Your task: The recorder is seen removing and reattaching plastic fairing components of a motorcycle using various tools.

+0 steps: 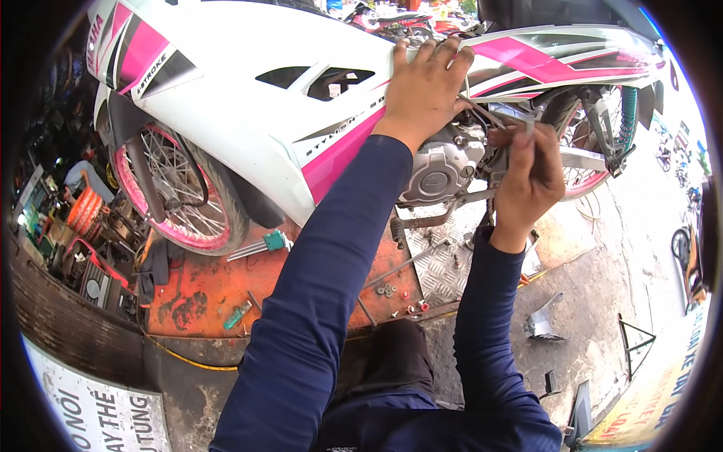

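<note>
A white, pink and black motorbike [226,90] stands side-on before me. My left hand [422,98] lies on its body panel beside the seat, fingers apart with their tips at the upper edge. My right hand [531,166] is closed in a pinch just right of the silver engine casing [437,173], below the rear panel [542,64]. Its fingers are at a dark cable or tube and a small pale piece; exactly what they grip is hard to make out. My left forearm hides part of the bike's lower middle.
An orange platform [192,294] and metal tread plate [429,264] bear small parts, a green-handled tool [237,315] and a longer tool [263,242]. A bracket [546,320] lies right. At left are a person [86,177] and workshop clutter; signboards [98,407] edge the lower corners.
</note>
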{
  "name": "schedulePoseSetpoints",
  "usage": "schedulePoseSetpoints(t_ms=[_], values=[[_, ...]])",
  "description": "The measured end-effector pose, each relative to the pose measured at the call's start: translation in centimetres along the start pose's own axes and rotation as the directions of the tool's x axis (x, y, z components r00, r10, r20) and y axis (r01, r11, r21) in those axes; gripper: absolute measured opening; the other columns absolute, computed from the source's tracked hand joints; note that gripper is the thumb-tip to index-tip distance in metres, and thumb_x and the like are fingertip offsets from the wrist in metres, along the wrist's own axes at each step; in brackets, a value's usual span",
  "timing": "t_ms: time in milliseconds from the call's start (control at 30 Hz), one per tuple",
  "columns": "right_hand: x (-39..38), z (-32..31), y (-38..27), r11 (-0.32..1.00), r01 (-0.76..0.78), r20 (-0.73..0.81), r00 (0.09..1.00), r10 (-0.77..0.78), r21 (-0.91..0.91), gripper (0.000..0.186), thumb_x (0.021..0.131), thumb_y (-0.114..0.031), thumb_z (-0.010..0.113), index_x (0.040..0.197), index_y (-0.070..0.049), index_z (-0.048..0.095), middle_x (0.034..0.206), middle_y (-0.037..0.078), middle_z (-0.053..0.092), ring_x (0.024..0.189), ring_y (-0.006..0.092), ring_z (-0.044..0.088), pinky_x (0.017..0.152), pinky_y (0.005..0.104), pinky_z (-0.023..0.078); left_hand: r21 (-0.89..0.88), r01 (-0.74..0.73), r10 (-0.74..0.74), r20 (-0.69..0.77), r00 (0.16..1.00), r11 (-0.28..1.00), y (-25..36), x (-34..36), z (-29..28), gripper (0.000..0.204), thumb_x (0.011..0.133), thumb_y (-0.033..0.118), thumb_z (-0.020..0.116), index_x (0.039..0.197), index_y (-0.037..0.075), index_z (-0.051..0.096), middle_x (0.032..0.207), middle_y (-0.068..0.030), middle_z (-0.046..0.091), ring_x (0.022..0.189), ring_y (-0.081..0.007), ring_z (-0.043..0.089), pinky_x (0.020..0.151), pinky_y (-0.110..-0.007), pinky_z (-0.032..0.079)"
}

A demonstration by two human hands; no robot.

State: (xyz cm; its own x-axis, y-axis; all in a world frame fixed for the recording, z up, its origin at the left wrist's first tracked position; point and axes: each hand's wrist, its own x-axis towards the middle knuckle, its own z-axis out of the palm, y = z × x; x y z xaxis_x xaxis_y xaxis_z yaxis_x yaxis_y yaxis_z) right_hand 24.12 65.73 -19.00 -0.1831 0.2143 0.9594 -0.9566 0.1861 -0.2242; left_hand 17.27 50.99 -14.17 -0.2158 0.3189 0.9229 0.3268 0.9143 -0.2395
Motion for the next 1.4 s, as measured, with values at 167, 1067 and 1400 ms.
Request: schedulePoseSetpoints(t_ms=[167,1067,1400], values=[[0.5,1.1,-2.1,0.795,-0.391,-0.024,0.892,0.452,0.464,0.031,0.090,-0.003,0.038,0.117,0.010,0.048,0.079,0.011,0.060,0.068,0.0205,0.060,0.068,0.0350,0.054,0.038,0.007,-0.009,0.033,0.999,0.999,-0.2,-0.2,-0.3,0.073,0.066,0.041,0.078,0.126,0.017,0.045,0.132,-0.0011,0.050,0.120,-0.0200,0.048,0.103,-0.049,0.028],[-1.8,3.1,-0.8,0.988,0.152,0.020,0.988,-0.152,0.023,0.023,0.066,-0.001,0.076,0.087,-0.001,0.068,0.083,0.009,0.062,0.071,0.0184,0.062,0.060,0.0273,0.049,-0.059,0.014,-0.013,0.011,1.000,0.998,-0.1,-0.1,-0.3,0.080,0.066,0.034,0.078,0.133,0.015,0.039,0.130,0.0003,0.053,0.123,-0.0214,0.047,0.100,-0.048,0.030],[-1.1,4.0,-1.2,0.985,0.082,-0.379,0.925,-0.018,0.152,0.013,0.090,-0.008,0.059,0.096,0.004,0.060,0.089,0.012,0.059,0.064,0.0188,0.063,0.055,0.0263,0.053,-0.268,-0.053,0.081,0.092,0.992,0.962,0.8,-2.2,-3.8,0.033,0.074,0.016,0.070,0.106,0.011,0.064,0.120,-0.0042,0.059,0.114,-0.0245,0.053,0.103,-0.048,0.031]])
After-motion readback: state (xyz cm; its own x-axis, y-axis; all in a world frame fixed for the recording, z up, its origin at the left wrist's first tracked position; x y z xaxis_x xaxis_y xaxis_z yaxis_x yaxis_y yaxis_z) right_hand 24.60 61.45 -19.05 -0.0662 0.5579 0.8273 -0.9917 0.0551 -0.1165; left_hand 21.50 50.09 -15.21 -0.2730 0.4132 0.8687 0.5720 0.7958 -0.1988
